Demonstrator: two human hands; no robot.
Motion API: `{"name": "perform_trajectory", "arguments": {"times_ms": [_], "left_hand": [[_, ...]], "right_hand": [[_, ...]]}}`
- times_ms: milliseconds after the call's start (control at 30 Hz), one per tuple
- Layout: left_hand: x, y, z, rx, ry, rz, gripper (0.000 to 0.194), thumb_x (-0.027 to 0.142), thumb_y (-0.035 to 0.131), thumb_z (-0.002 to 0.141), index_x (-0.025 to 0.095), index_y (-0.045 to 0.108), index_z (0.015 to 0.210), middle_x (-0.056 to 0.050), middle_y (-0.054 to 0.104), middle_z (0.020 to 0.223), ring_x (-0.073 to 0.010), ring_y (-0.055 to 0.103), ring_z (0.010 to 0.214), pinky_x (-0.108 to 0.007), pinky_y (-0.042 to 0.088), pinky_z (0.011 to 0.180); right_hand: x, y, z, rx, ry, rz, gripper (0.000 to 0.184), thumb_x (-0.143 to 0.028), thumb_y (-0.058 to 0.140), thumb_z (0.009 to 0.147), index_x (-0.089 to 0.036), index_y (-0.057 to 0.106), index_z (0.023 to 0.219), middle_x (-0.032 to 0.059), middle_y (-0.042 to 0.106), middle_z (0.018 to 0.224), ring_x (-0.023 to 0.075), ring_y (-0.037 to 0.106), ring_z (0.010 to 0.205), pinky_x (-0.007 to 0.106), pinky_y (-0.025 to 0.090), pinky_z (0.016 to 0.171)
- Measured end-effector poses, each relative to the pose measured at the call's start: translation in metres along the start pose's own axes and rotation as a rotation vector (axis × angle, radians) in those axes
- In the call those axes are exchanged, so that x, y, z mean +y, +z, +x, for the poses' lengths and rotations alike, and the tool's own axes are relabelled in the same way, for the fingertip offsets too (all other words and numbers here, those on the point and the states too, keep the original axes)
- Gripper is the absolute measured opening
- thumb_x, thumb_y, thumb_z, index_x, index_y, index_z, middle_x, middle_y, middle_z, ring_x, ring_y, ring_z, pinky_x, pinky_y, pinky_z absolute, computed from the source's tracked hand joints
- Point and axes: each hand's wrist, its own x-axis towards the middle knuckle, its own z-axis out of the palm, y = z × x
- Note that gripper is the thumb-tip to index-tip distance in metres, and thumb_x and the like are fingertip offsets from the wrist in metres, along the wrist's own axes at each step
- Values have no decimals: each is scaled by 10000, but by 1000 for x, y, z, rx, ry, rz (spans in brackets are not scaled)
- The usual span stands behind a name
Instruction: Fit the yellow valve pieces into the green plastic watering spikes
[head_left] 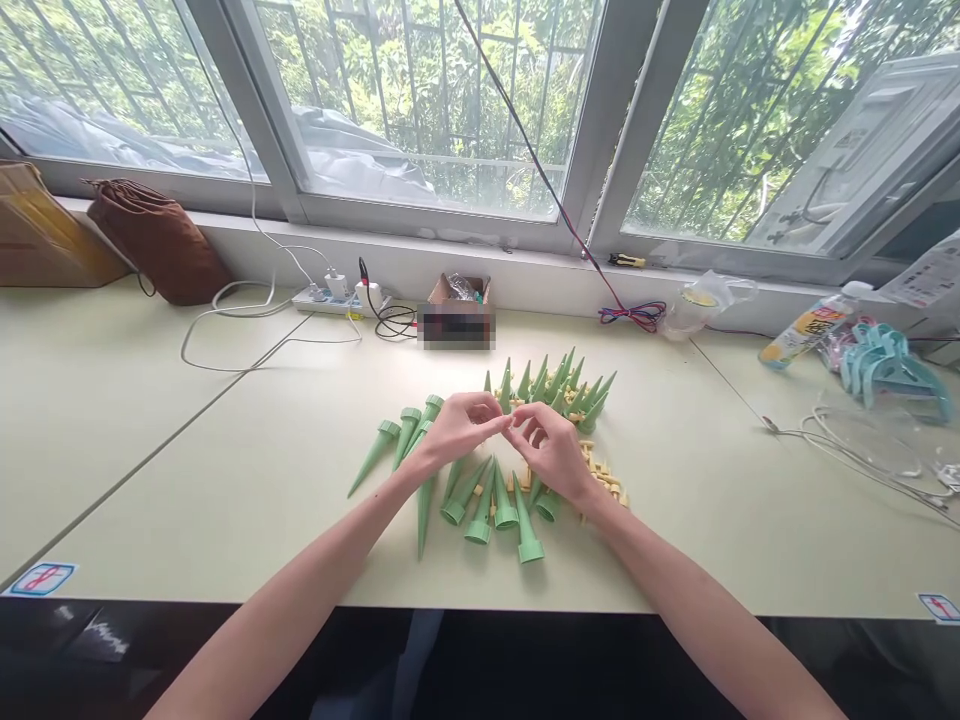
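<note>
My left hand [465, 428] and my right hand [553, 450] meet above the middle of the table, fingertips pinched close together. Whatever sits between the fingers is too small or too hidden to make out. Just in front of them lie several green plastic plant-watering spikes [530, 548], hollow wide ends toward me. Capped green spikes [371, 458] lie to the left, partly behind my left forearm. Beyond my hands, a cluster of green spikes [600, 388] points upward among small yellow parts. More small yellow plastic pieces [611, 487] are scattered beside my right wrist.
At the back stand a power strip [304, 301] with plugs and cables, and a small open box [480, 290]. A brown pouch [157, 240] and cardboard box [45, 230] occupy the back left. On the right are a spray can [806, 328], light-blue clips [881, 365] and white cables [847, 455].
</note>
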Motion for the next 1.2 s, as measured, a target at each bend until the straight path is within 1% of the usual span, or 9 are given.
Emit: {"name": "perform_trajectory", "arguments": {"times_ms": [167,300,400,567,700,800,967,1100,1200], "left_hand": [[0,0,0,-28,-3,-14,338,476,655,834,143,674,776,-33,668,668,-126,580,586,-222,439,504],[3,-2,0,-49,-16,-47,352,483,619,859,143,686,797,-47,681,683,-135,596,605,-232,470,530],[5,-4,0,-43,10,-33,343,467,594,880,145,686,804,-55,701,737,-135,608,622,-236,493,554],[3,-1,0,91,68,102,309,439,561,905,159,660,821,-49,697,763,-149,620,642,-240,476,543],[-2,1,1,185,104,226,236,394,541,926,181,616,859,5,641,644,-122,553,559,-234,436,549],[-6,1,2,221,162,337,197,358,523,939,196,602,862,43,571,559,-104,478,501,-230,410,558],[-12,-2,2,262,245,490,237,344,479,954,203,613,817,31,583,606,-106,474,523,-232,414,591],[-10,-7,4,284,271,494,265,358,468,958,198,621,812,28,584,600,-104,478,518,-222,409,566],[-3,-13,6,296,283,500,275,340,473,953,180,626,790,23,592,593,-101,477,515,-219,407,564]], "right_hand": [[-1,0,0,13,1,10,177,-370,603,931,-196,626,947,54,676,903,136,609,642,264,515,541],[-4,0,0,13,-7,-6,204,-384,569,949,-198,646,925,51,683,875,137,602,631,271,511,557],[-5,0,0,22,-10,-6,210,-378,551,958,-195,650,937,52,687,875,137,599,622,271,504,545],[-4,0,1,65,5,-24,204,-367,541,960,-192,641,931,54,680,863,141,589,616,274,498,539],[-1,-1,1,59,-2,-52,186,-341,531,967,-192,640,944,57,677,885,144,586,628,282,496,571],[1,0,1,10,-13,-124,183,-319,526,972,-196,657,935,50,675,856,144,575,613,294,486,600],[4,1,2,-105,-15,-313,169,-257,585,940,-194,712,849,41,648,764,168,569,664,304,456,628],[8,2,3,-184,-28,-379,171,-220,632,910,-183,738,780,52,628,748,188,568,740,313,458,674],[9,2,2,-262,-12,-396,187,-255,660,903,-165,746,764,53,617,753,177,555,746,298,446,674]]}}
